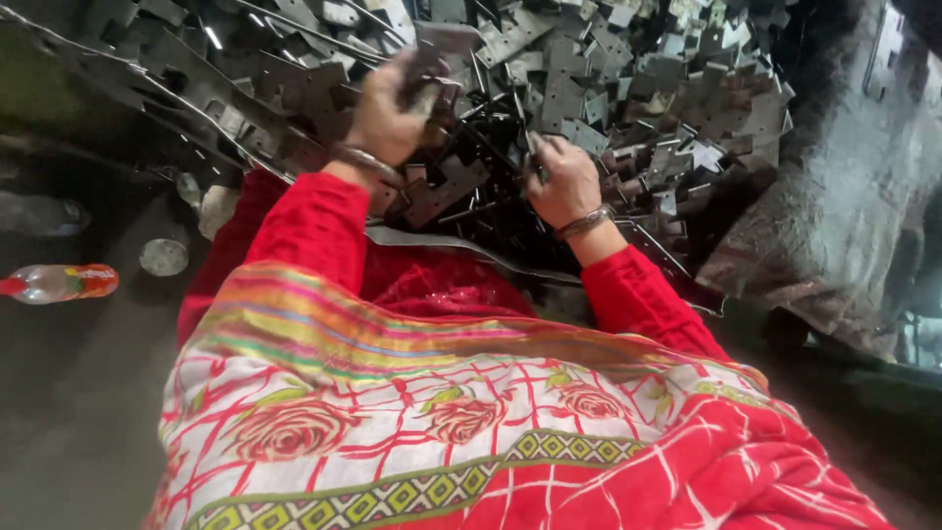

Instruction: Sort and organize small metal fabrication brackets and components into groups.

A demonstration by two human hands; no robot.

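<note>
1. The left hand (388,113) is raised over the heap with its fingers (424,74) closed around a small stack of dark metal plates (437,61), flat notched pieces like the rest of the pile.
2. The right hand (564,182) lies lower, down in the heap of stamped plates (628,88); its fingers are curled onto a piece, though I cannot tell from here whether they truly grip it or only rest on it.
3. To do this well, I would say: keep the held stack squared edge to edge, and lift each new plate clear before sliding it in, since the cut edges look sharp and the pieces interlock.
4. The heap crowds both wrists; tangled plates and a long bent strip (461,245) lying just below the hands could snag the red sleeves (314,226) or the bangles (586,223).
5. Further off, on the dark floor (78,393) to the left, a plastic bottle (59,283) lies on its side near a round lid (163,257), well apart from the work.
</note>
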